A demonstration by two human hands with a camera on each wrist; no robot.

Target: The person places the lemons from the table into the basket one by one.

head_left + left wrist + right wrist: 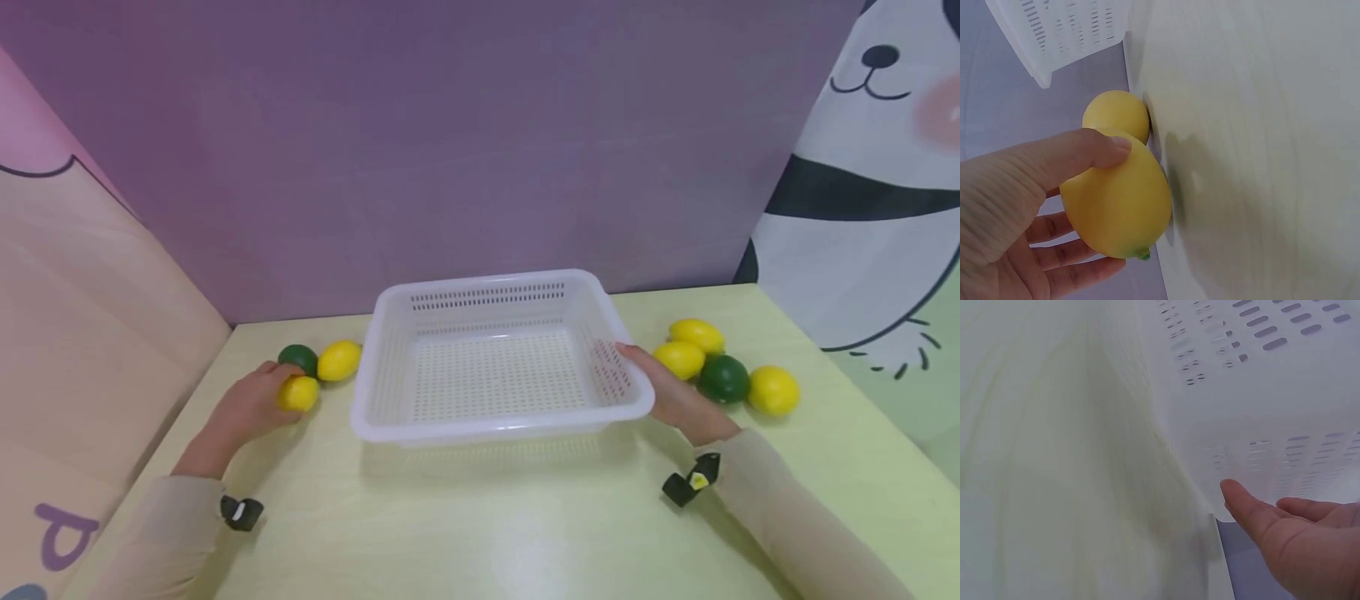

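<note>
My left hand (251, 400) grips a yellow lemon (1119, 200) with a small green stem, thumb on one side and fingers around the other. Just beyond it, a dark green fruit (298, 358) and a second lemon (339, 361) lie side by side. A white plastic basket (495, 429) with slotted walls and floor stands in the middle, with nothing in it. My right hand (678, 402) is at the basket's right side, fingertips at the rim; in the right wrist view its thumb (1244, 503) lies extended against the outer wall.
Right of the right hand lie several lemons (774, 390) and a dark green fruit (723, 380) in a cluster. A purple backdrop (480, 167) rises behind the pale wooden table (465, 525). Patterned panels flank both sides.
</note>
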